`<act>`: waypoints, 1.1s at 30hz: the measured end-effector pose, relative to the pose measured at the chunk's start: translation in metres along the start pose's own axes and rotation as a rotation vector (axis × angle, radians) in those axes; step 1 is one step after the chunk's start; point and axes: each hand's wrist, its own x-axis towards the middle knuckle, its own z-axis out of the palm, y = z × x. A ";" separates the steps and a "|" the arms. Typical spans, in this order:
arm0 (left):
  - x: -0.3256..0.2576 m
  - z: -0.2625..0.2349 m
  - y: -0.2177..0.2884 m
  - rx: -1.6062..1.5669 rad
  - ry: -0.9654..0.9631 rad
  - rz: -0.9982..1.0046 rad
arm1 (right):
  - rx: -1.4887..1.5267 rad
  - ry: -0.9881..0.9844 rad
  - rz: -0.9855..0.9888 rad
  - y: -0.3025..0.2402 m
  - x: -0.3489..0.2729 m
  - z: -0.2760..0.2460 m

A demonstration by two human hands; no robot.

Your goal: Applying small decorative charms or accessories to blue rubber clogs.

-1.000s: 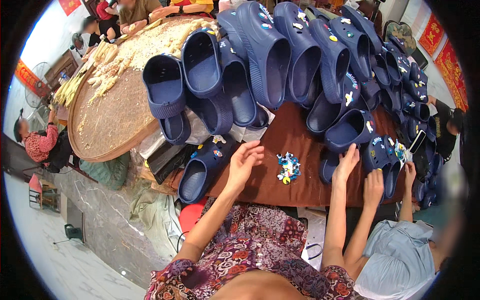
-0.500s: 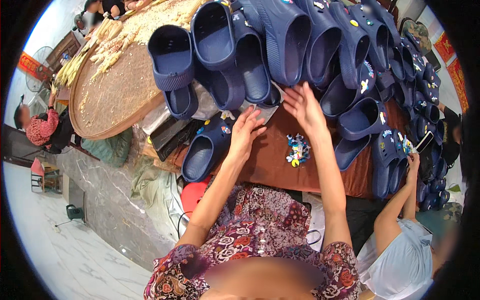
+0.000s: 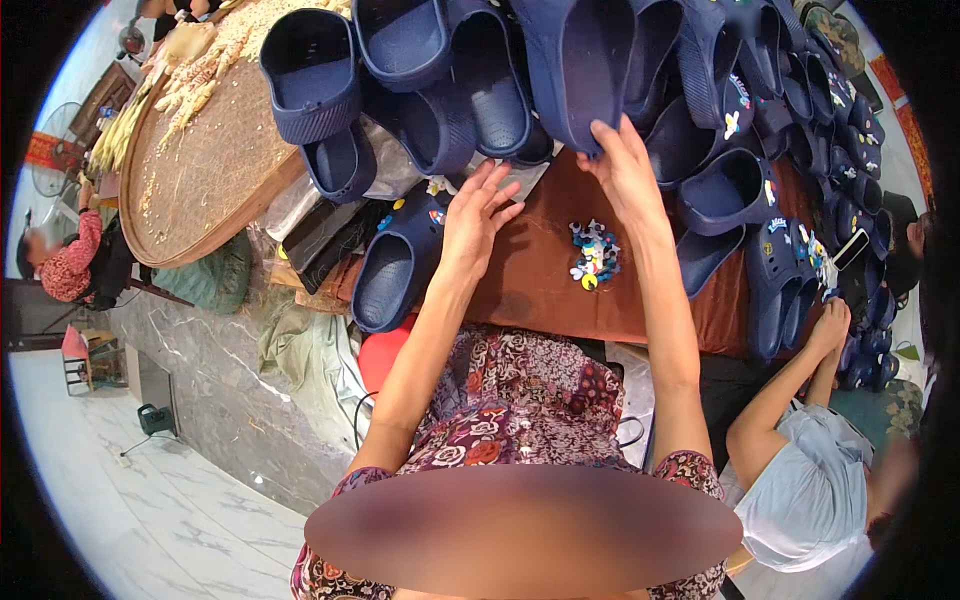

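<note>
Shoe (image 3: 580, 75) in the head view leans among other shoes (image 3: 727, 190) on the bench (image 3: 530, 290), heel nearest, perhaps for easy gripping; the right hand (image 3: 628, 180) pinches that heel with its fingers. The left hand (image 3: 470, 225), fingers spread, hovers beside a lower shoe (image 3: 385, 285). Charms (image 3: 595, 255) lie heaped, probably for handy reach.

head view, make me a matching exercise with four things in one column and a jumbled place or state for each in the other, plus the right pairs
Column one
1. right hand
2. left hand
3. shoe charms
4. round woven tray

Column two
A. heaped on the brown cloth
B. strewn with corn kernels
C. gripping the heel of a navy clog
D. open, with fingers spread

Right pairs: 1-C, 2-D, 3-A, 4-B
</note>
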 end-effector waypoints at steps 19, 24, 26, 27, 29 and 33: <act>-0.088 -0.008 -0.029 0.376 -0.206 0.101 | -0.189 0.166 0.312 0.129 -0.300 -0.003; -0.103 -0.031 -0.043 0.627 -0.157 0.162 | -0.091 0.157 0.355 0.147 -0.304 0.006; -0.106 -0.036 -0.045 0.657 -0.138 0.126 | -0.120 0.137 0.348 0.155 -0.307 0.005; -0.109 -0.038 -0.045 0.687 -0.113 0.094 | -0.118 0.135 0.355 0.160 -0.309 0.001; -0.109 -0.040 -0.049 0.666 -0.090 0.120 | -0.427 0.039 0.382 0.174 -0.313 -0.011; -0.109 -0.043 -0.046 0.689 -0.012 0.102 | -0.576 -0.102 0.451 0.138 -0.296 -0.004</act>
